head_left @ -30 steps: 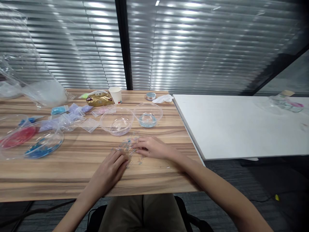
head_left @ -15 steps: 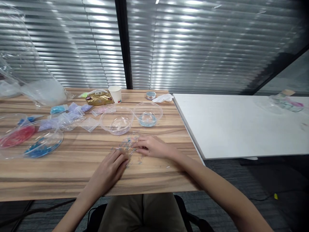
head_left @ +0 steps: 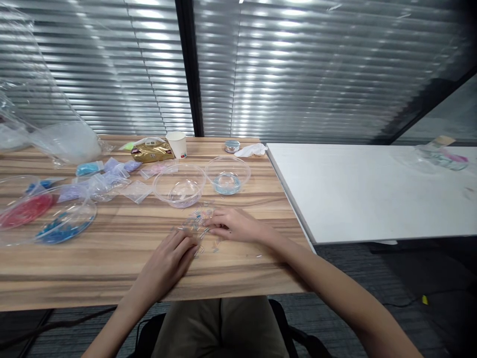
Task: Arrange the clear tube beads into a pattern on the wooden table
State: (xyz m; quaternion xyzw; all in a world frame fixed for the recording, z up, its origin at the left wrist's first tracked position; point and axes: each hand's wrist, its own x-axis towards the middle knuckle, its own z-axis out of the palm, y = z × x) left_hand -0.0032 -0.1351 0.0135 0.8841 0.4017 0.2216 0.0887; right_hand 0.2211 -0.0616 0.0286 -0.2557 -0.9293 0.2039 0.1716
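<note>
1. Left hand (head_left: 173, 253) rests by scattered beads (head_left: 198, 219), fingers curled (pinch hidden, cannot tell).
2. Right hand (head_left: 231, 224) reaches their other side; its grip, cannot tell.
3. Beads lie on the wooden table (head_left: 93, 263).

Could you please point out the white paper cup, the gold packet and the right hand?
White paper cup (head_left: 178, 145): head view, on its side wall.
Gold packet (head_left: 152, 152): head view, on its front.
Right hand (head_left: 235, 224): head view, on its back.
</note>
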